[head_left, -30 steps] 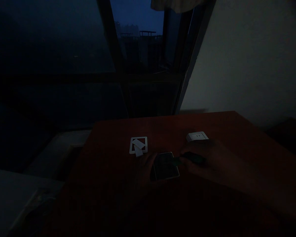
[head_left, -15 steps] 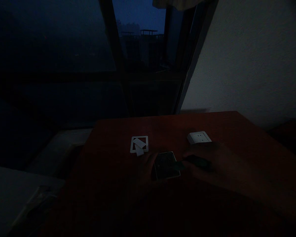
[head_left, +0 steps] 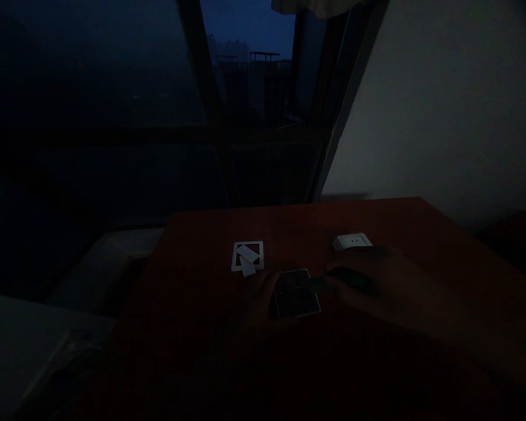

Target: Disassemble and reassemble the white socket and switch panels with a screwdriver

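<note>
The scene is very dark. My left hand [head_left: 263, 295] is curled around the left side of a square wall switch [head_left: 297, 295], which lies with its dark back up and a pale rim showing. In my right hand [head_left: 388, 286] is a screwdriver [head_left: 353, 279] with a dark green handle, held almost level. Its front end points left over the right edge of the switch; whether the tip touches is too dim to tell. Past the left hand lies a white square frame [head_left: 234, 257] with two white rocker plates [head_left: 248, 254] crossed on it.
A white wall socket [head_left: 353, 240] sits beyond my right hand, partly covered by it. The reddish-brown table [head_left: 298, 228] ends at a dark window [head_left: 263, 134] at the back, with a pale wall [head_left: 442, 117] to the right.
My right hand has shifted slightly upward with the screwdriver and now covers more of the wall socket. The left hand and the switch stay where they were.
</note>
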`<state>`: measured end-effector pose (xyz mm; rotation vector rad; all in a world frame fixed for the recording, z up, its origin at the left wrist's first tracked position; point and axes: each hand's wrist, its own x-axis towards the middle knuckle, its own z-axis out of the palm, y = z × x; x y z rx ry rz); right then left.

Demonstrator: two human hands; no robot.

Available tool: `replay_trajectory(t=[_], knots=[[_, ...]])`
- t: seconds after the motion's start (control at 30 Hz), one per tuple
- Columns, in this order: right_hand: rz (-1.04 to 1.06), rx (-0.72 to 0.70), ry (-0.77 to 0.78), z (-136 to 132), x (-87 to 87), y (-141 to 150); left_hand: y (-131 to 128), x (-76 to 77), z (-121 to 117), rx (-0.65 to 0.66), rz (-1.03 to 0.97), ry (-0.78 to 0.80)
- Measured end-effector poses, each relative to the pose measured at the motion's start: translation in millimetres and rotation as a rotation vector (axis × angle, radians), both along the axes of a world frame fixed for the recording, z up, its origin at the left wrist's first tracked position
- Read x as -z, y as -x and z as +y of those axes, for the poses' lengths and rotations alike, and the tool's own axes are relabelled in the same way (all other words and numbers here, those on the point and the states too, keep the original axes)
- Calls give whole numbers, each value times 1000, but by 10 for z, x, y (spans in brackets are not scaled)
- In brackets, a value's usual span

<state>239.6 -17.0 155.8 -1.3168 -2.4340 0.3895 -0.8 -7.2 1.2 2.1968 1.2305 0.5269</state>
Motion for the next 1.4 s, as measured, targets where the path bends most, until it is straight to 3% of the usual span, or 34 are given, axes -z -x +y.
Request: replay_trajectory(t=[0.33, 0.7, 0.93, 1.13, 1.3, 1.4], knots=[[-14, -4, -4, -2, -35, 3, 14, 48, -4, -9, 3, -11], [-32, 15, 2, -13, -60, 18, -6, -37, -7, -10, 25, 10], [-28, 3, 32, -25, -39, 16, 1, 24, 0, -11, 22, 20], [-85, -13, 48, 32, -153, 111, 7, -1, 1, 3, -5, 26], [-79, -169, 1, 154, -292, 328, 8, 7, 11, -6, -26, -15], [-113, -190, -35, 226, -348, 452, 17, 40, 20, -4, -18, -32]])
